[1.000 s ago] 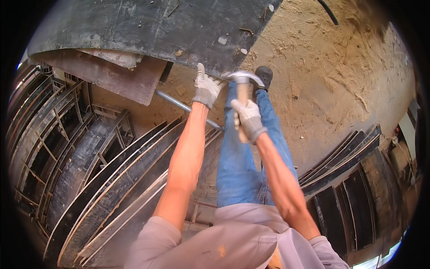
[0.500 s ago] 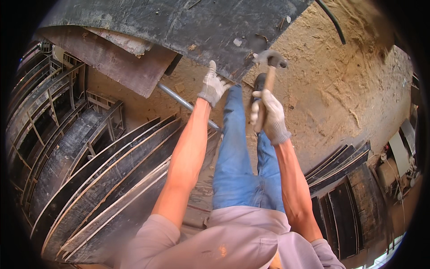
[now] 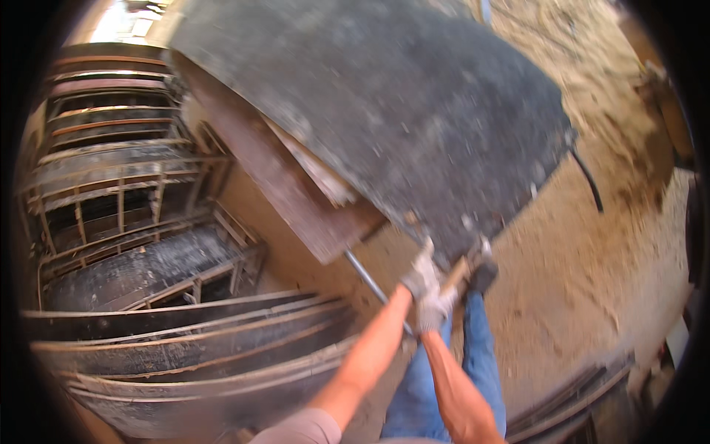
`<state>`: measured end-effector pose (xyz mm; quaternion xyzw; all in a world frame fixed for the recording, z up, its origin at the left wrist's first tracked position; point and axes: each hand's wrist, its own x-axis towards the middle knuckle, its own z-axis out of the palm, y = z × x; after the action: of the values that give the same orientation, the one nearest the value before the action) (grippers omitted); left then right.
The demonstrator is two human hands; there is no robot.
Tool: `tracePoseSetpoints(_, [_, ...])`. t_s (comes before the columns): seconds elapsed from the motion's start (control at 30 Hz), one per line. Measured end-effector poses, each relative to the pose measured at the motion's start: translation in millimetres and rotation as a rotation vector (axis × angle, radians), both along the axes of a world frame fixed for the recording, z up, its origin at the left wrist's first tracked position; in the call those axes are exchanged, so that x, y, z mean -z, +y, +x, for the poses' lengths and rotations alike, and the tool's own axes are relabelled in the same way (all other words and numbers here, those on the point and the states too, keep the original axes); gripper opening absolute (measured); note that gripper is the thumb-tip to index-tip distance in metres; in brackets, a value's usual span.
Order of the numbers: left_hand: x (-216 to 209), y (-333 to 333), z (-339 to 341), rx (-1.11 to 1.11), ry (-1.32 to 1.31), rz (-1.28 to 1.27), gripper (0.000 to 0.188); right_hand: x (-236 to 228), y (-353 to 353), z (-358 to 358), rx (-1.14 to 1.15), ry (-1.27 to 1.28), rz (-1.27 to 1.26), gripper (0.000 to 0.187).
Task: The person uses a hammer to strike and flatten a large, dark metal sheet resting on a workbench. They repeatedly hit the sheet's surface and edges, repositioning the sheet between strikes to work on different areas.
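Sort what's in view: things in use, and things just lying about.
Apparently in use:
hammer, in the right hand
dark board, its near corner by the left hand

Seemingly just lying about:
stacked panels, lower left
framed panels, left
black hose, right of the board

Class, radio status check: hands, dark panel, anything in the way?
Right hand gripping hammer. Left hand at near corner of dark panel, grip too blurred to tell. Dark shoe close by the hammer.

Glare burns white at upper left as motion blur smears the dark panel (image 3: 414, 111) and sandy ground (image 3: 569, 288), edges bowing toward a blackened rim.
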<state>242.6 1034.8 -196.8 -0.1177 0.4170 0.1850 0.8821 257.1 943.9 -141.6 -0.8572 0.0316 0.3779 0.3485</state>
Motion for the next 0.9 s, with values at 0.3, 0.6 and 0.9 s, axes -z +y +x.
tracePoseSetpoints(0.3, [33.2,-24.7,-11.8,0.086,0.254,-0.117,0.081,12.6,-25.2,-16.1,0.209,0.158,0.146,0.012])
tracePoseSetpoints(0.6, [-15.6,-28.6,4.3,0.039,0.312,-0.105,0.057,-26.4,-45.7,-45.4,-0.2,0.076,-0.144,0.034])
tracePoseSetpoints(0.9, [-37.6,-36.5,21.2,-0.137,0.113,-0.028,0.065,-98.8,-74.7,74.9,-0.592,0.035,0.065,0.046])
